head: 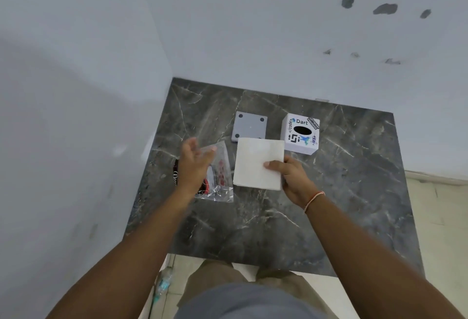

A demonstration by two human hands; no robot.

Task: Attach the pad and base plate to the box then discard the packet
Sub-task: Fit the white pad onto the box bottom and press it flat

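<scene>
A white square pad [255, 161] is held above the dark marble table [342, 192], with my right hand [291, 179] gripping its near right corner. Behind it lies a grey base plate [249, 126] with dark round feet at its corners, partly covered by the pad. To the right stands a white box [300, 132] with stickers and an oval black hole on top. My left hand [195, 161] hovers with fingers apart over a clear plastic packet [220, 179] that lies on the table with red and black items inside.
White walls close in on the left and behind the table. The table's near edge is by my legs, with pale floor tiles [440, 217] to the right. A plastic bottle [163, 283] lies on the floor at lower left.
</scene>
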